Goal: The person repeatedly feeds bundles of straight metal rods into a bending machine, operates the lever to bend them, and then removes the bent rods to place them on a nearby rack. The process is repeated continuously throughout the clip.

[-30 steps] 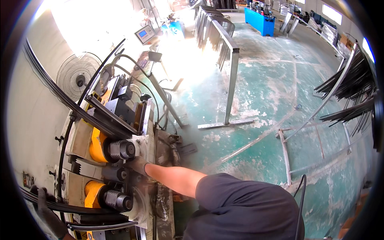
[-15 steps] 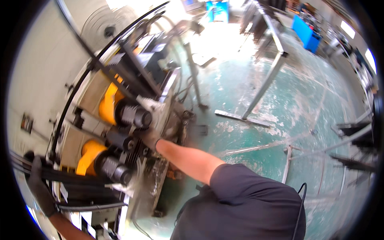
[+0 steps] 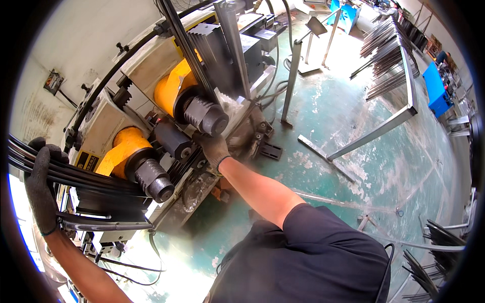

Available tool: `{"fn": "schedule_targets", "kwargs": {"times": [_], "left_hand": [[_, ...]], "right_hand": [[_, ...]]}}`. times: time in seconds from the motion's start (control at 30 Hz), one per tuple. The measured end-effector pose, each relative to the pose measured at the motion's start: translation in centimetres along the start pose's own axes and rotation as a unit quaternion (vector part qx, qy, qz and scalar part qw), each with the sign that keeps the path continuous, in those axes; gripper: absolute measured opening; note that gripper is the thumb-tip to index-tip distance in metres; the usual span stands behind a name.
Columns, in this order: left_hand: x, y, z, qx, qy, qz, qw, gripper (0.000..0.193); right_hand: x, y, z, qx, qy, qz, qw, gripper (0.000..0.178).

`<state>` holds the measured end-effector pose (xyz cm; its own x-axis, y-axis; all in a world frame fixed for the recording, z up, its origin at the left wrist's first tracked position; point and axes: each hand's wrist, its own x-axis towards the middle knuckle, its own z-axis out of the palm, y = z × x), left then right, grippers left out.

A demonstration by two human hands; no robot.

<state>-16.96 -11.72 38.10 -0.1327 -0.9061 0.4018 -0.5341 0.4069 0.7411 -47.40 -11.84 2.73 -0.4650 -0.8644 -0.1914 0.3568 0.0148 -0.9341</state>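
My left hand (image 3: 41, 189), in a dark knit glove, is wrapped round a bundle of long thin black rods (image 3: 101, 182) at the far left. The bundle runs rightward behind the lower threaded black cylinder (image 3: 154, 179) of a machine. My right hand (image 3: 214, 151), gloved too, reaches in just below the upper threaded cylinder (image 3: 206, 115), beside a smooth black roller (image 3: 173, 139). Its fingertips are hidden behind the machine parts, so what they touch does not show. Yellow arms (image 3: 174, 91) carry the threaded cylinders.
More long dark bars (image 3: 188, 45) slant down across the machine's upper part. A grey metal frame rack (image 3: 374, 134) stands on the worn green floor, with many black rods (image 3: 386, 55) hung on it. Blue cabinets (image 3: 437, 91) stand at the far right, and more rods (image 3: 429, 262) lie lower right.
My view has turned, so the machine sits further right and higher in the picture. Both hands stay at about the same places on the rods and the machine.
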Motion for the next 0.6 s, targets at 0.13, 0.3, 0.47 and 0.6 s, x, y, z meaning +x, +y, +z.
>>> {"fn": "schedule_targets", "kwargs": {"times": [0.13,0.3,0.47,0.6], "left_hand": [[-0.2,0.3,-0.3,-0.003,-0.001,-0.018,1.000,0.038],[-0.5,0.6,-1.0,0.046,-0.012,-0.042,0.998,0.031],[-1.4,1.5,-0.2,0.133,0.011,0.071,0.988,0.030],[-12.2,5.5,-1.2,0.150,0.112,0.050,0.981,0.035]], "right_hand": [[0.3,0.3,-0.1,-0.031,-0.026,0.004,0.999,0.042],[0.1,0.5,0.2,-0.033,-0.028,-0.010,0.999,0.038],[3.6,4.7,-0.7,-0.041,-0.014,-0.080,0.996,0.034],[-4.4,-0.3,-2.9,0.051,-0.017,0.036,0.998,0.032]]}}
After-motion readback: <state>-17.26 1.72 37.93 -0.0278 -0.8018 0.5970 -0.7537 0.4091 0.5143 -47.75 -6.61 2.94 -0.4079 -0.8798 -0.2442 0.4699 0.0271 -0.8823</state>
